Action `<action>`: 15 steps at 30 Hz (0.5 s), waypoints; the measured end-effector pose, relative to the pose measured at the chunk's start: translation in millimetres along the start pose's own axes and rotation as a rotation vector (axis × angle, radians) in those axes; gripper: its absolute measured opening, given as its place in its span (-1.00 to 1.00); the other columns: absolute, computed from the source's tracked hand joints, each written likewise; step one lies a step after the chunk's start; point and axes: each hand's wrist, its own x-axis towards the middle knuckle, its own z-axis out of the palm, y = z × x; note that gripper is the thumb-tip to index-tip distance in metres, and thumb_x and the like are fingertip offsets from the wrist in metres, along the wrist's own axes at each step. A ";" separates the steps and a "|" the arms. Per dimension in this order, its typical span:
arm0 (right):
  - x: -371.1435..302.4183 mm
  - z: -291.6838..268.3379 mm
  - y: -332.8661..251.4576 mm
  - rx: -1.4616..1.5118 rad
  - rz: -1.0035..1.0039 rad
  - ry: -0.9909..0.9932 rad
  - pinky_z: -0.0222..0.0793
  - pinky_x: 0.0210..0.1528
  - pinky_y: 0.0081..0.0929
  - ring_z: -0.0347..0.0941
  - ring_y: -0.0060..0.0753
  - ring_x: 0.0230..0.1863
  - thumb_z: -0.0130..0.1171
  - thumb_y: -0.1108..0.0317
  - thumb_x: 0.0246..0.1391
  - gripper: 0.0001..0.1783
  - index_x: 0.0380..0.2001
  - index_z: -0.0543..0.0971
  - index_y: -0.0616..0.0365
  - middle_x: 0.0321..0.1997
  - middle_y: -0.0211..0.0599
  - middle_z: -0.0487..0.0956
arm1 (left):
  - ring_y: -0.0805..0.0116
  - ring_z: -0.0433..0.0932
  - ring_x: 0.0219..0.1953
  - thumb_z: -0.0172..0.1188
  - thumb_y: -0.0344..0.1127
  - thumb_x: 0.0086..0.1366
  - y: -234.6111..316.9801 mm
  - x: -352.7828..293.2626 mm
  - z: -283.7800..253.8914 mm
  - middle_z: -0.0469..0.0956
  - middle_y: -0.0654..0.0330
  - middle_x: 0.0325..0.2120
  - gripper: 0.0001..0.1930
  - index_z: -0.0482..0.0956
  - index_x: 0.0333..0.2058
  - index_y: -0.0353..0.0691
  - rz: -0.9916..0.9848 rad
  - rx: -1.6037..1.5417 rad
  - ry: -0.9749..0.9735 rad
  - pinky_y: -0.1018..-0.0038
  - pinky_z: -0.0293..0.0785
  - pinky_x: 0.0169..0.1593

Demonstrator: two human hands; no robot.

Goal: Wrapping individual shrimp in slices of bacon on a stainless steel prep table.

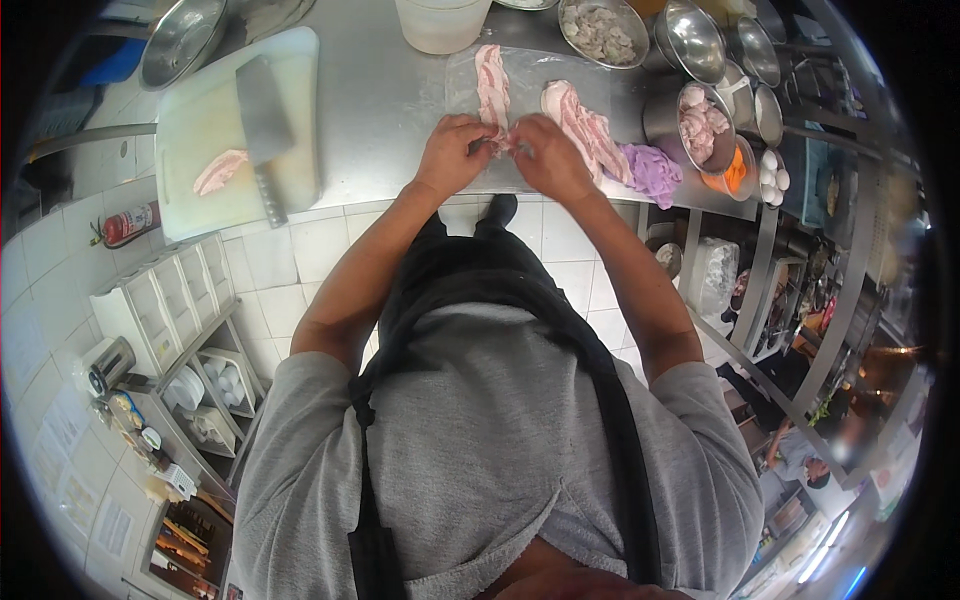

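At the upper centre of the frame, a raw bacon strip (491,85) lies lengthwise on a clear plastic sheet (532,66). The left hand (452,153) and right hand (549,157) pinch its lower end, fingertips closed on the meat. Uneven pulling could tear the soft fat; the thin sheet, if dragged along, might bunch up beneath.

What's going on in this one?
In a kitchen, a person's left hand and right hand pinch the near end of a meat strip laid on a clear plastic sheet. More strips lie to the right. At left, a cleaver rests on a cutting board with another meat piece.
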 end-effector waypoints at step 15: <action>15.5 3.5 26.8 0.102 0.094 -0.095 0.47 0.10 -0.14 0.54 0.07 0.05 0.30 0.39 0.05 -0.63 -0.02 0.60 0.10 -0.05 -0.08 0.63 | -0.06 0.52 -0.05 0.29 -0.49 0.08 13.5 2.8 -1.5 0.62 0.08 -0.20 -0.62 0.58 -0.06 -0.14 0.142 0.056 0.019 0.12 0.47 0.05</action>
